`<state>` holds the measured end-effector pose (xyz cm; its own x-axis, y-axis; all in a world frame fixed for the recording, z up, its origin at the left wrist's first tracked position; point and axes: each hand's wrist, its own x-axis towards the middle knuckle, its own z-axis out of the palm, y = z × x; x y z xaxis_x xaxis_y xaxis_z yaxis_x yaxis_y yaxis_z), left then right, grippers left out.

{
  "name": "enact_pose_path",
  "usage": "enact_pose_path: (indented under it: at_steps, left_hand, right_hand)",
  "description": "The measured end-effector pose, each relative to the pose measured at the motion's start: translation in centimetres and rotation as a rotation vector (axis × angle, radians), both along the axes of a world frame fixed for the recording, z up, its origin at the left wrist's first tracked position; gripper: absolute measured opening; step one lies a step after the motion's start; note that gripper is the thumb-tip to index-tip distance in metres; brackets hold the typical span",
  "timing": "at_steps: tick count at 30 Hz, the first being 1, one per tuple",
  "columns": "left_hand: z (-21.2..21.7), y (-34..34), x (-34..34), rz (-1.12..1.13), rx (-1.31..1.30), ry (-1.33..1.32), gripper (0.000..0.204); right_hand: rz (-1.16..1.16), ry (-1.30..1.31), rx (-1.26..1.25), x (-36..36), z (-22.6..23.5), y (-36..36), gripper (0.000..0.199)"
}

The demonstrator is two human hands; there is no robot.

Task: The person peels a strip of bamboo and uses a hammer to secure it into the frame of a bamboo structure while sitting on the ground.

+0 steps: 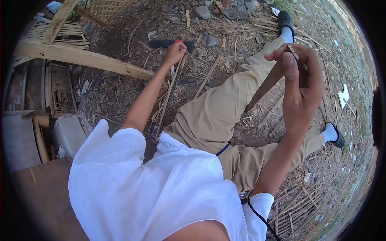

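My right hand [300,86] is raised over my legs and pinches the upper end of a flat brown slat [270,82], wood or bamboo, between thumb and fingers. The slat slopes down to the left, its lower end beside my bent knee. Farther off on the left, my left hand [175,53] is closed low over the ground. It lies against a long dark flat piece [161,43] with a red part at its middle. What the fingers wrap round is hidden. A narrow strip [170,94] runs from under that hand back toward my hip.
A wooden beam [88,59] juts in from the left, near my left forearm. Pale blocks [69,132] and a brown board [46,197] are at my left side. Bamboo strips [295,211] lie at the lower right. Splinters and litter cover the dirt around my outstretched legs [213,108].
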<state>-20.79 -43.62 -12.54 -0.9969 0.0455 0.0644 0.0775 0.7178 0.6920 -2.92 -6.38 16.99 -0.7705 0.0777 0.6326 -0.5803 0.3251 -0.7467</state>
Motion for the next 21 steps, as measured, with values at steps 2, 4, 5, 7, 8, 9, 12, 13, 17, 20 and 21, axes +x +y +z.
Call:
enact_pose_path:
  at_steps: [2, 4, 5, 7, 8, 9, 12, 13, 17, 20, 21]
  left_hand:
    - [-2.9, -2.6, 1.6, 0.038, -0.033, -0.048, 0.017]
    - [-3.6, -1.9, 3.4, 0.068, -0.041, -0.098, 0.018]
    - [-3.5, 0.1, 4.5, 0.031, -0.010, -0.178, 0.018]
    - [-3.6, -0.4, 7.1, -0.071, 0.035, -0.179, 0.021]
    - [-3.9, -1.8, 8.6, -0.039, 0.020, -0.194, 0.021]
    - [-3.9, -1.1, 10.0, -0.008, 0.074, -0.160, 0.019]
    - [-3.1, -1.4, 12.9, 0.032, 0.256, -0.160, 0.018]
    - [-2.6, -2.0, 13.8, -0.009, 0.344, -0.135, 0.020]
    - [3.3, 3.0, 14.4, -0.130, 0.769, -0.300, 0.046]
    - [7.7, 8.9, 15.2, -0.247, 1.128, -0.400, 0.064]
    - [8.1, 9.9, 14.8, -0.311, 1.230, -0.423, 0.060]
  right_hand:
    - [0.204, -0.116, -0.127, -2.4, -0.9, -2.1, 0.019]
    - [0.193, -0.214, 0.018, -4.3, -2.1, -3.6, 0.026]
    - [0.107, -0.193, 0.182, -5.4, -2.9, -4.3, 0.026]
    - [0.161, -0.162, 0.246, -6.3, -3.2, -7.7, 0.026]
    - [0.197, -0.112, 0.304, -6.6, -3.2, -9.9, 0.026]
    - [0.206, -0.044, 0.338, -7.3, -4.2, -11.5, 0.027]
    - [0.366, -0.147, 0.257, -9.2, -6.6, -16.4, 0.019]
    - [0.380, -0.162, 0.250, -9.7, -8.2, -17.9, 0.019]
    - [0.400, -0.213, 0.295, -11.7, -15.5, -19.2, 0.026]
    - [0.386, -0.170, 0.310, -11.5, -17.9, -19.0, 0.035]
    - [0.373, -0.191, 0.306, -11.3, -17.3, -19.3, 0.033]
